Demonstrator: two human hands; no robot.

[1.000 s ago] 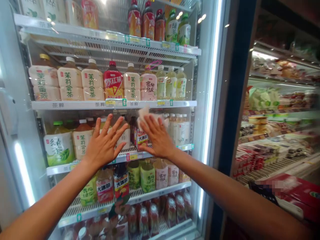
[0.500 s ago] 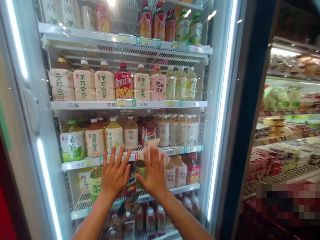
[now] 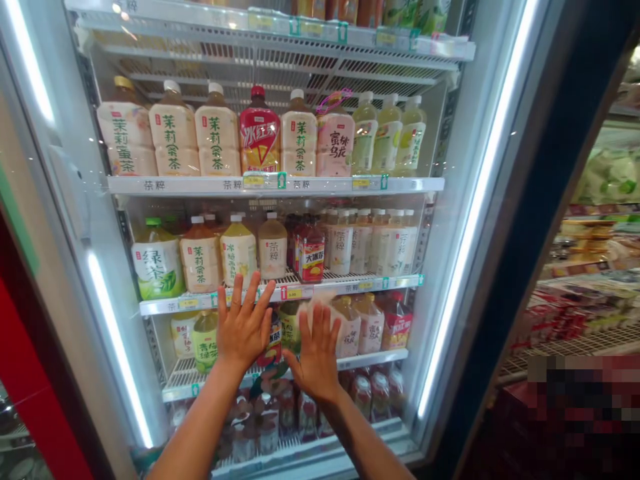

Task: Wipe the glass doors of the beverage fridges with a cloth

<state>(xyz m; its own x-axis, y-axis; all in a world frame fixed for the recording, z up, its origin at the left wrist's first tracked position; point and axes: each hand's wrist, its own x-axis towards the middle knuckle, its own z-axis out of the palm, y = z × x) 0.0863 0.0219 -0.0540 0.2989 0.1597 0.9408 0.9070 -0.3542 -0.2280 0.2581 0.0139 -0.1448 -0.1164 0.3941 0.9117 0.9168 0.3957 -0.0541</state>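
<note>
My left hand (image 3: 244, 330) is stretched out with its fingers spread and its palm toward the lit drinks cooler. Beside it my right hand (image 3: 318, 353) is raised the same way, thumb apart and holding nothing. Faint reflections suggest a glass door in front of the shelves; I cannot tell whether my palms press on it. Behind my left hand stand a green tea bottle (image 3: 205, 341) and a shelf edge (image 3: 183, 305) with price tags. Past my right hand are pale pink-labelled bottles (image 3: 371, 323). A dark red bottle (image 3: 311, 253) sits on the shelf above.
More tea bottles line the upper shelf (image 3: 217, 185), and dark bottles (image 3: 380, 390) lie or stand low down. Bright light strips (image 3: 475, 200) run along both sides of the cooler. At right is an open store shelf (image 3: 575, 270) with packaged food; a red panel (image 3: 45, 400) edges the left.
The view has tilted downward and come closer, so the shelves appear higher and larger. Both hands stay raised and spread, slightly farther right in view.
</note>
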